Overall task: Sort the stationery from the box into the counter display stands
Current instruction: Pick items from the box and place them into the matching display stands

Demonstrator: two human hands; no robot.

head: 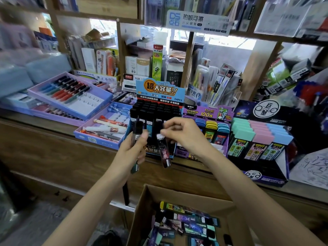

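Gripping a few lead cases (136, 132) in left hand (132, 150), pinching one dark case (164, 153) in right hand (181, 134), near the black stand (156, 110). Risking a slip into the box (142, 206) below, given that loose pinch.

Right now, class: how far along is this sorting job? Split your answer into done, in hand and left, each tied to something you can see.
Done: the blue-headed lead stand looks mostly full of black cases. In hand: the left hand holds several cases, and the right hand holds a dark patterned case in front of that stand. Left: many loose cases lie in the cardboard box.
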